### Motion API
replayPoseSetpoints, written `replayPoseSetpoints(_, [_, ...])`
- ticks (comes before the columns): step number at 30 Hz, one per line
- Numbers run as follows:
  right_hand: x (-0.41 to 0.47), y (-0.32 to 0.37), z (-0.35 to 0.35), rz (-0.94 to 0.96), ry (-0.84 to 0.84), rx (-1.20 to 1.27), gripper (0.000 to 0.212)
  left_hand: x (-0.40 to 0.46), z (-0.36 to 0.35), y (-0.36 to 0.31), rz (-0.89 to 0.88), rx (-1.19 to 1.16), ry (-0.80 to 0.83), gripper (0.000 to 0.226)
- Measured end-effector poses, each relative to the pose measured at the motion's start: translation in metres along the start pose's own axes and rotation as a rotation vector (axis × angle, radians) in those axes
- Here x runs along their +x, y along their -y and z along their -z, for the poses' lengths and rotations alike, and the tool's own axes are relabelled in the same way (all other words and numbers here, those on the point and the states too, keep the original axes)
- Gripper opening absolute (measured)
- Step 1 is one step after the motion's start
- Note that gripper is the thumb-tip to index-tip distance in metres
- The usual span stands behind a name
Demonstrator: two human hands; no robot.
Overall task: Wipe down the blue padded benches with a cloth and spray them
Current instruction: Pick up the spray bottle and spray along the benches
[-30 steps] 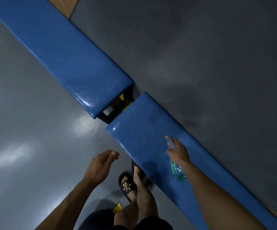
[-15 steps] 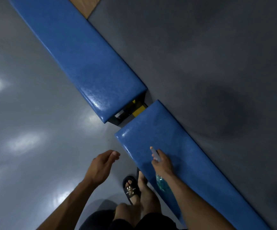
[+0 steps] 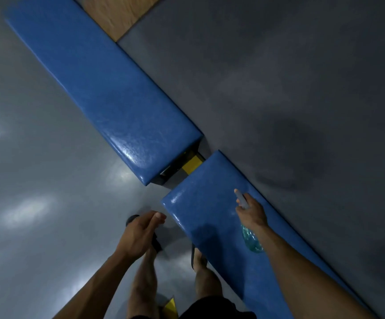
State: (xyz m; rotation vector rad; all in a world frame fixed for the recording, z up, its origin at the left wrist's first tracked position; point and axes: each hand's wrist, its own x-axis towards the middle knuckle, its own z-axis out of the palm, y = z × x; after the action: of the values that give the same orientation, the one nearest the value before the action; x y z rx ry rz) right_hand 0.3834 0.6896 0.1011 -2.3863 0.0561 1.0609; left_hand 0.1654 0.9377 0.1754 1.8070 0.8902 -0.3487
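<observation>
A person is standing beside two blue padded benches set end to end along a dark grey wall. The right hand is gripping a spray bottle over the near bench, its pale nozzle pointing up toward the gap between the pads and its teal body hanging below the wrist. The left hand is hovering empty over the glossy grey floor, fingers loosely curled, just beside the near bench's corner and well apart from the right. The far bench is stretching away to the upper left, a yellow and black frame showing in the gap. A sandal is peeking out under the left hand.
</observation>
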Motion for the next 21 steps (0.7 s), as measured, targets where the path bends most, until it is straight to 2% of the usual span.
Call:
replayPoseSetpoints(4, [-0.011,0.017,-0.037,0.039,0.086,0.045,0.021,0.018,0.03,0.007,-0.02,0.013,0.029,0.037])
replayPoseSetpoints(7, [-0.019,0.049,-0.075,0.11,0.116,-0.041,0.025,0.029,0.064,0.02,-0.02,0.007,0.016,0.031])
replayPoseSetpoints(13, [-0.039,0.14,-0.152,0.254,0.047,-0.225,0.018,0.046,0.14,0.058,-0.032,0.053,-0.005,0.031])
replayPoseSetpoints(18, [-0.04,0.175,-0.195,0.182,0.09,-0.202,0.031,0.061,0.188,0.077,-0.034,0.058,-0.02,0.033])
replayPoseSetpoints(21, [-0.042,0.182,-0.205,0.128,0.064,-0.204,0.021,0.065,0.208,0.085,-0.035,0.06,-0.006,0.035])
